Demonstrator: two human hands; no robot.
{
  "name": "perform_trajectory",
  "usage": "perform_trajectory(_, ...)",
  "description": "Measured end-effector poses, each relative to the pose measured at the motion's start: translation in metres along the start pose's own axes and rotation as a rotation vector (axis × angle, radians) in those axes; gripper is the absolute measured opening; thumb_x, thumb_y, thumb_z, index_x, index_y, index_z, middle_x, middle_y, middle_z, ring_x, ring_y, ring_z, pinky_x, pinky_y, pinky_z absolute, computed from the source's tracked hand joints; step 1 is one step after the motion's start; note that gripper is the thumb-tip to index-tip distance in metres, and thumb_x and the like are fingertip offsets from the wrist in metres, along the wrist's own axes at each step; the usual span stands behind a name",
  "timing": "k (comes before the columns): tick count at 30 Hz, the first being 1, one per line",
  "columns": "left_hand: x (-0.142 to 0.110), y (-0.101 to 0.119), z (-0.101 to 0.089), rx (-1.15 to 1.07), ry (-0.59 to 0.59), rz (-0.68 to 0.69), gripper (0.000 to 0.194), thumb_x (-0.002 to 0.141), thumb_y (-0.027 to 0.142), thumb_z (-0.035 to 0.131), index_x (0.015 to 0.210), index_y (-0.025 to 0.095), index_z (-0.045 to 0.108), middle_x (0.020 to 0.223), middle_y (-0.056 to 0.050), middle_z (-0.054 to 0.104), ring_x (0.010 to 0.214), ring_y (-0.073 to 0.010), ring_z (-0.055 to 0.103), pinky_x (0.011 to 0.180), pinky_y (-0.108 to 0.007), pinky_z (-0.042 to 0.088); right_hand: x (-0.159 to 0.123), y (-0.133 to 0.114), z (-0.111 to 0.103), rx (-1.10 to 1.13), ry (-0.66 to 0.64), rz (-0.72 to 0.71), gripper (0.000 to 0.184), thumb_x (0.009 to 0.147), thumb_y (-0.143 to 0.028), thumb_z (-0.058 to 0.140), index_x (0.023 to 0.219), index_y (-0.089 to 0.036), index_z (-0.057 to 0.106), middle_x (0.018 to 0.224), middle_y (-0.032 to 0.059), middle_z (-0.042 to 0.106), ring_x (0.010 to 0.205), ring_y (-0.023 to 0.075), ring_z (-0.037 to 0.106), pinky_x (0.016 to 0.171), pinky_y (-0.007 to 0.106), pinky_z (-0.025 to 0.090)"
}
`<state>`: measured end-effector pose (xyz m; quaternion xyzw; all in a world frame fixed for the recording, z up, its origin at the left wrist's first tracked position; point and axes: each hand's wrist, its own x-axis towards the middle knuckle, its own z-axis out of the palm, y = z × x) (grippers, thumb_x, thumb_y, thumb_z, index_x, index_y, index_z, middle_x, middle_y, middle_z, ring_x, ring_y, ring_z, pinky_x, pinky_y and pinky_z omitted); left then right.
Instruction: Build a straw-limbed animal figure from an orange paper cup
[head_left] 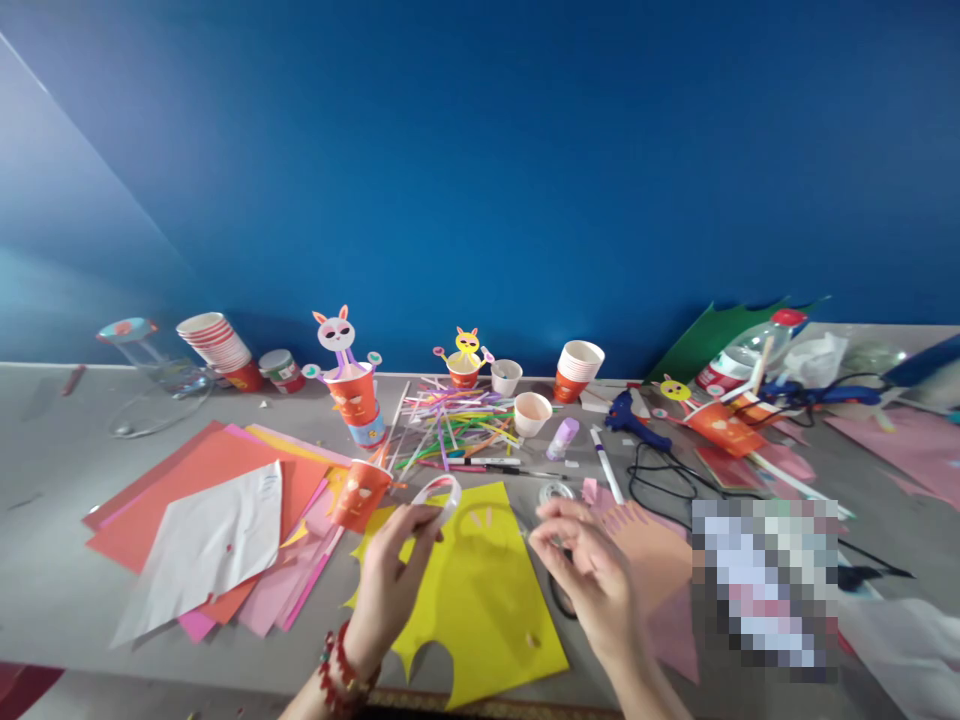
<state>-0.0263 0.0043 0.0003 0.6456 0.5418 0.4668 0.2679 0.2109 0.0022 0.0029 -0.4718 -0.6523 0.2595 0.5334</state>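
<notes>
My left hand, with a red beaded bracelet at the wrist, grips a roll of tape between thumb and fingers. The roll tilts upright above a yellow paper sheet with cut-out edges. To the right, my right hand has thumb and fingertips drawn together in a pinch; what they hold, if anything, is too small to make out. Behind its fingertips lies a clear round roll. Scissors are partly hidden by the right hand. An orange paper cup leans just beyond my left hand.
Coloured paper and a white sheet lie at left. Pipe cleaners, a glue stick and pens spread behind the hands. Stacked cups and a bunny figure stand near the blue wall. A glue gun trails a black cord.
</notes>
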Motion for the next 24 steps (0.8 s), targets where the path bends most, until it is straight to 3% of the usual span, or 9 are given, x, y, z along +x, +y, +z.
perform_trajectory(2,-0.001,-0.002,-0.001,0.190,-0.089,0.153,0.016,0.094,0.019,0.052,0.102,0.020,0.066,0.089,-0.006,0.071,0.084,-0.0222,0.066,0.079,-0.036,0.051,0.004,0.018,-0.001,-0.006,-0.099,0.075,0.014,0.091,-0.034,0.066,0.088,-0.021,0.071,0.107,0.0103,0.064,0.087,0.0208,0.067,0.072,0.029,0.056)
perform_trajectory(4,-0.004,-0.004,0.000,0.348,-0.139,0.248,0.018,0.093,0.015,0.050,0.098,0.021,0.067,0.085,-0.006,0.070,0.082,-0.0240,0.065,0.078,-0.039,0.051,0.006,0.029,0.004,0.008,-0.170,0.118,0.020,0.092,-0.038,0.063,0.090,-0.020,0.072,0.101,0.0091,0.067,0.082,0.0197,0.068,0.070,0.028,0.056)
perform_trajectory(6,-0.007,-0.007,0.000,0.474,-0.200,0.266,0.020,0.091,0.012,0.050,0.097,0.021,0.067,0.083,-0.006,0.069,0.081,-0.0251,0.064,0.075,-0.040,0.052,0.007,0.032,0.011,0.003,-0.204,0.138,0.022,0.093,-0.039,0.060,0.090,-0.020,0.071,0.096,0.0087,0.069,0.083,0.0207,0.068,0.071,0.028,0.056)
perform_trajectory(9,-0.011,-0.010,0.002,0.600,-0.214,0.264,0.027,0.087,0.011,0.053,0.109,0.019,0.064,0.100,-0.010,0.069,0.094,-0.0286,0.064,0.081,-0.044,0.053,0.007,0.028,0.017,-0.065,-0.226,0.123,0.020,0.092,-0.035,0.059,0.082,-0.019,0.068,0.096,0.0092,0.070,0.087,0.0226,0.068,0.076,0.031,0.056)
perform_trajectory(11,-0.014,-0.008,0.005,0.617,-0.228,0.294,0.033,0.085,0.013,0.055,0.118,0.018,0.061,0.114,-0.013,0.066,0.104,-0.0304,0.062,0.090,-0.048,0.051,0.007,0.025,0.020,-0.121,-0.238,0.100,0.017,0.090,-0.029,0.059,0.078,-0.020,0.066,0.095,0.0088,0.070,0.089,0.0236,0.068,0.079,0.033,0.055)
perform_trajectory(14,-0.017,-0.001,0.015,0.583,-0.355,0.358,0.031,0.086,0.016,0.059,0.116,0.022,0.062,0.117,-0.010,0.066,0.110,-0.0295,0.059,0.106,-0.054,0.042,0.005,0.026,0.024,-0.181,-0.262,0.072,0.014,0.088,-0.020,0.057,0.077,-0.021,0.064,0.093,0.0072,0.070,0.090,0.0241,0.067,0.081,0.036,0.053)
perform_trajectory(24,-0.019,0.001,0.032,0.595,-0.481,0.346,0.037,0.085,0.017,0.061,0.121,0.025,0.063,0.121,-0.006,0.067,0.117,-0.0305,0.054,0.112,-0.061,0.032,-0.002,0.033,0.039,-0.254,-0.260,0.082,0.018,0.084,-0.006,0.052,0.080,-0.020,0.063,0.091,0.0070,0.070,0.091,0.0263,0.064,0.081,0.040,0.051)
